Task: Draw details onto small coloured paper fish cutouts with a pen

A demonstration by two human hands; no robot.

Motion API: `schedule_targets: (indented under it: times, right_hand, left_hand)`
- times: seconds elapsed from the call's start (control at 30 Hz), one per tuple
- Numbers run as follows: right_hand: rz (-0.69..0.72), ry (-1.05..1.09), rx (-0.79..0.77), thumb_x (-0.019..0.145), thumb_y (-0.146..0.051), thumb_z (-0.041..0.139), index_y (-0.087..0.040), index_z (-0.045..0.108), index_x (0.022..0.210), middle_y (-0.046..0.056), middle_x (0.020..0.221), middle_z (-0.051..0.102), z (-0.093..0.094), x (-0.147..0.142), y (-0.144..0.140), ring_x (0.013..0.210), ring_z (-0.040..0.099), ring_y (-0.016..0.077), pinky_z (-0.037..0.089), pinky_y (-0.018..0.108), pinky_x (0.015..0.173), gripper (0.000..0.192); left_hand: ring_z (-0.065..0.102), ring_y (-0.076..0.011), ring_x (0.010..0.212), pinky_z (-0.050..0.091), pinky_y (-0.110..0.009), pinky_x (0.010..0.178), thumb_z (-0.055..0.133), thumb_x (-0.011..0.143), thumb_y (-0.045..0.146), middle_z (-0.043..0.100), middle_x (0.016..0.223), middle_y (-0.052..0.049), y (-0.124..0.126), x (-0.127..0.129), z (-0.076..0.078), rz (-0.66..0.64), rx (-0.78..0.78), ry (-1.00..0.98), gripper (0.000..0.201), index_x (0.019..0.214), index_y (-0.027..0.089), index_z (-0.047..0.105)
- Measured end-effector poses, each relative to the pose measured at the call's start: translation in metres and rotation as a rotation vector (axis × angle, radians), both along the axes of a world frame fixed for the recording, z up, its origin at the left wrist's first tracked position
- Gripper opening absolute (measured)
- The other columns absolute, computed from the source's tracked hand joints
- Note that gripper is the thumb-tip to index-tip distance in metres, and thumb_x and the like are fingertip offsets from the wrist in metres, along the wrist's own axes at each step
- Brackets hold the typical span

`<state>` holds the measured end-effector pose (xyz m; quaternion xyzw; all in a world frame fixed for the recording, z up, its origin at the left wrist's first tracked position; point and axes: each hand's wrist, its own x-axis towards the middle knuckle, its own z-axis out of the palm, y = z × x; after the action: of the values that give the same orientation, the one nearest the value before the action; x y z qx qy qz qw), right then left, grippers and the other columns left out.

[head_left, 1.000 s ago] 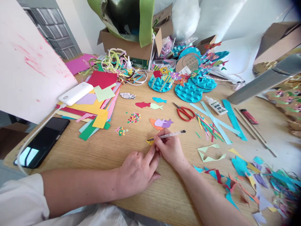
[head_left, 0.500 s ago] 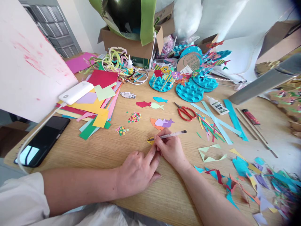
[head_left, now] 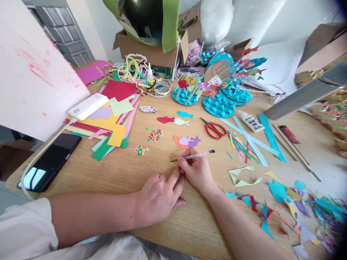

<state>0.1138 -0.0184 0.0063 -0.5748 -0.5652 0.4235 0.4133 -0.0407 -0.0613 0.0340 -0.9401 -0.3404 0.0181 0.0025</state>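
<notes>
Right hand (head_left: 199,171) partly covers yellow paper (head_left: 174,164) (scissors (head_left: 208,124) nearby).

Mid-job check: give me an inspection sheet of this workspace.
Surface: wooden table, crowded toward back and right.
Job's things: pen with its tip at a small yellow paper piece.
Clutter: paper scraps at right; red-handled scissors ahead.
Hands: right hand grips the pen; left hand lies beside it.
Cables: white cable runs from the power bank past the phone.
Surroundings: cardboard box behind.
</notes>
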Motion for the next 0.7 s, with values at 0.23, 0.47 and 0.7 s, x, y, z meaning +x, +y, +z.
schedule_targets:
  times: [0.23, 0.47, 0.7]
  right_hand:
    - [-0.004, -0.005, 0.003, 0.081, -0.029, 0.057, -0.022, 0.048, 0.071, -0.006, 0.046, 0.051, 0.0003, 0.0003, 0.0001, 0.036, 0.046, 0.01, 0.035, 0.02, 0.037, 0.015]
    - [-0.011, 0.021, -0.006, 0.081, -0.028, 0.056, -0.022, 0.048, 0.071, -0.006, 0.046, 0.05, 0.0006, -0.0004, -0.0003, 0.036, 0.046, 0.0101, 0.036, 0.02, 0.037, 0.014]
    - [-0.002, 0.046, -0.018, 0.082, -0.027, 0.056, -0.022, 0.048, 0.072, -0.006, 0.047, 0.051, 0.0019, -0.0004, -0.0005, 0.038, 0.048, 0.0105, 0.036, 0.02, 0.038, 0.014]
  left_hand:
    - [0.064, -0.023, 0.078, 0.052, -0.038, 0.064, 0.049, 0.09, 0.049, 0.046, 0.137, -0.021, -0.0002, -0.0002, -0.0005, -0.001, -0.009, 0.009, 0.059, 0.135, 0.01, 0.044]
    - [0.064, -0.023, 0.077, 0.052, -0.038, 0.064, 0.05, 0.089, 0.049, 0.045, 0.139, -0.022, 0.0004, 0.0003, 0.0003, -0.001, -0.014, 0.006, 0.06, 0.135, 0.01, 0.043]
    - [0.064, -0.0232, 0.078, 0.052, -0.038, 0.064, 0.049, 0.09, 0.049, 0.042, 0.141, -0.022, 0.0002, -0.0002, 0.0001, -0.005, 0.0, 0.017, 0.062, 0.136, 0.009, 0.042]
